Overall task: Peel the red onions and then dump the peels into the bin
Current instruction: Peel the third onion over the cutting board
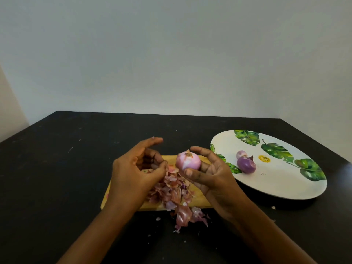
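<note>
Right hand [211, 178] clamps a peeled red onion [188, 161], left hand [133, 168] fingers apart; peels [171, 191] overhanging the cutting board's [199, 200] near edge could scatter.

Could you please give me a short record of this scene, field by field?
right hand: grips a peeled onion above the cutting board
left hand: beside it, fingers loosely curled, nothing visibly held
peels: heaped on the board, some spilling onto the black table
plate: right of the board, holds two onions
bin: not in view
</note>
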Tool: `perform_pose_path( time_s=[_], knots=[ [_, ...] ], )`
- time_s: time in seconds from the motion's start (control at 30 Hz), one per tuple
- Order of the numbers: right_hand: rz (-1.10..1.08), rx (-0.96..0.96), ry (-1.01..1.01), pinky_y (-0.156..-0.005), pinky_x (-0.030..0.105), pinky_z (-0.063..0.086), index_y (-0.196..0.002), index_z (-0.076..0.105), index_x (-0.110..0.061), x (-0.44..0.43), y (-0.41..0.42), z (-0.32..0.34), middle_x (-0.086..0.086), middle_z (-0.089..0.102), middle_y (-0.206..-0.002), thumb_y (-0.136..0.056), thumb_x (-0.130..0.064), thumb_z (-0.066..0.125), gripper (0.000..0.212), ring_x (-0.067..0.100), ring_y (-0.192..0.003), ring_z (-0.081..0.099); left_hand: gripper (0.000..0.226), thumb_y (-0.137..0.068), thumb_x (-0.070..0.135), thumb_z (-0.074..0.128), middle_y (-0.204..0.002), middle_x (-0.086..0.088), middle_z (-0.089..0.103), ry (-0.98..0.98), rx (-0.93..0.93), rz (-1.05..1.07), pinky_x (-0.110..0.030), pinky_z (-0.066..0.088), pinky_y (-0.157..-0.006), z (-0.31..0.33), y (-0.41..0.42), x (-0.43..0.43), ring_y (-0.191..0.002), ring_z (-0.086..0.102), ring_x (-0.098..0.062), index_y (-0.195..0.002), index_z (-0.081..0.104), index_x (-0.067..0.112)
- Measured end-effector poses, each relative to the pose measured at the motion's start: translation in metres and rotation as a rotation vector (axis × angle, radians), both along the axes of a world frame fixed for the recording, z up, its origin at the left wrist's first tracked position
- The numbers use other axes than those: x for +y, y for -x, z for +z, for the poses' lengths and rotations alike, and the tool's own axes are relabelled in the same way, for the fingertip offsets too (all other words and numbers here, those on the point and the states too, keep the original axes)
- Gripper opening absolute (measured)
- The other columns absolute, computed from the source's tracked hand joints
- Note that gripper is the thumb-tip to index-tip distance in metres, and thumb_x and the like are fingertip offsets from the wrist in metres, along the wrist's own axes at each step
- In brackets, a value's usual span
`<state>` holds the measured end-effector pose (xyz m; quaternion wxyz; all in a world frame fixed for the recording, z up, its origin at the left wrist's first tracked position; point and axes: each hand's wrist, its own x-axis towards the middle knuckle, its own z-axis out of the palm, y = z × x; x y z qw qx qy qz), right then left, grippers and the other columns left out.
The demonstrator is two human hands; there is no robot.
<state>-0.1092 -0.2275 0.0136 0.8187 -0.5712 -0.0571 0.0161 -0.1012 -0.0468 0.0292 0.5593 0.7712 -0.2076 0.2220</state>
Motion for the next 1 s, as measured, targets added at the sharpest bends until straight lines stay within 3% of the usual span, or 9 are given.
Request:
perform_pose_path(
  time_s=[0.07, 0.17, 0.3, 0.37, 0.5, 0.63, 0.77, 0.87, 1.0],
  knots=[
    [0.013, -0.010, -0.004, -0.072, 0.027, 0.058, -0.116, 0.056, -0.012, -0.0004, -0.0003, -0.0001, 0.011, 0.074, -0.102, -0.060, 0.004, 0.072, 0.061, 0.028, -0.095, 0.071, 0.074, -0.071, -0.003, 0.073, -0.083, 0.012, 0.068, 0.030, 0.030, -0.029, -0.009, 0.050, -0.070, 0.0002, 0.0005, -0.0002, -0.077, 0.067, -0.005, -0.123, 0.045, 0.042],
    [0.027, -0.025, 0.013, -0.072, 0.028, 0.058, -0.115, 0.057, -0.010, 0.0005, -0.0007, -0.0023, 0.011, 0.074, -0.101, -0.059, 0.004, 0.072, 0.060, 0.028, -0.094, 0.071, 0.089, -0.075, -0.005, 0.069, -0.109, 0.022, 0.061, 0.009, 0.054, -0.095, -0.009, 0.049, -0.072, -0.0006, 0.0013, -0.0021, -0.087, 0.066, -0.001, -0.136, 0.028, 0.045],
    [0.017, -0.050, 0.068, -0.077, 0.031, 0.059, -0.114, 0.058, -0.012, 0.0007, -0.0017, -0.0056, 0.011, 0.073, -0.104, -0.056, 0.000, 0.076, 0.063, 0.027, -0.097, 0.070, 0.053, -0.076, 0.022, 0.068, -0.111, 0.020, 0.062, -0.014, 0.006, -0.113, -0.007, 0.047, -0.079, 0.0004, 0.0035, -0.0063, -0.100, 0.061, 0.007, -0.124, 0.049, 0.037],
    [0.005, -0.078, 0.173, -0.080, 0.033, 0.058, -0.113, 0.058, -0.015, 0.0014, -0.0012, -0.0060, 0.008, 0.072, -0.108, -0.054, -0.005, 0.079, 0.063, 0.026, -0.100, 0.070, 0.047, -0.073, 0.028, 0.067, -0.108, 0.021, 0.064, -0.008, 0.010, -0.130, -0.007, 0.047, -0.079, 0.0015, 0.0040, -0.0069, -0.101, 0.060, 0.008, -0.117, 0.054, 0.034],
    [-0.016, -0.125, 0.351, -0.080, 0.030, 0.058, -0.111, 0.059, -0.017, 0.0050, 0.0010, -0.0065, 0.003, 0.073, -0.107, -0.063, 0.005, 0.079, 0.057, 0.021, -0.099, 0.070, 0.038, -0.074, 0.010, 0.074, -0.091, 0.023, 0.069, -0.092, -0.049, -0.057, -0.008, 0.049, -0.076, -0.0009, 0.0011, -0.0041, -0.087, 0.065, 0.007, -0.103, 0.063, 0.033],
    [-0.054, -0.158, 0.394, -0.080, 0.028, 0.058, -0.111, 0.057, -0.019, 0.0070, 0.0024, -0.0070, 0.003, 0.071, -0.107, -0.066, 0.009, 0.077, 0.057, 0.018, -0.099, 0.070, 0.040, -0.070, 0.010, 0.077, -0.081, 0.030, 0.060, -0.165, -0.108, 0.059, 0.000, 0.044, -0.072, -0.0026, 0.0017, -0.0042, -0.082, 0.060, 0.016, -0.101, 0.062, 0.031],
    [-0.084, -0.179, 0.408, -0.082, 0.028, 0.058, -0.113, 0.054, -0.021, 0.0073, 0.0024, -0.0076, 0.004, 0.069, -0.111, -0.066, 0.011, 0.077, 0.061, 0.017, -0.101, 0.069, 0.041, -0.070, 0.016, 0.077, -0.085, 0.030, 0.060, -0.164, -0.031, 0.066, 0.000, 0.044, -0.074, -0.0025, 0.0033, -0.0044, -0.084, 0.060, 0.016, -0.105, 0.062, 0.031],
    [-0.085, -0.185, 0.405, -0.079, 0.027, 0.058, -0.115, 0.053, -0.020, 0.0051, 0.0026, -0.0074, 0.002, 0.071, -0.107, -0.065, 0.014, 0.076, 0.064, 0.017, -0.099, 0.070, 0.030, -0.070, 0.012, 0.077, -0.084, 0.029, 0.059, -0.166, 0.006, 0.065, 0.001, 0.044, -0.070, -0.0038, 0.0032, -0.0055, -0.081, 0.059, 0.019, -0.096, 0.069, 0.024],
    [-0.063, -0.187, 0.422, -0.075, 0.025, 0.058, -0.118, 0.050, -0.023, 0.0019, 0.0036, -0.0044, -0.006, 0.075, -0.095, -0.064, 0.012, 0.077, 0.070, 0.016, -0.094, 0.071, 0.023, -0.067, 0.012, 0.079, -0.076, 0.019, 0.068, -0.103, 0.110, 0.015, -0.003, 0.046, -0.065, -0.0009, 0.0024, -0.0047, -0.075, 0.065, 0.010, -0.085, 0.071, 0.023]
  ],
)
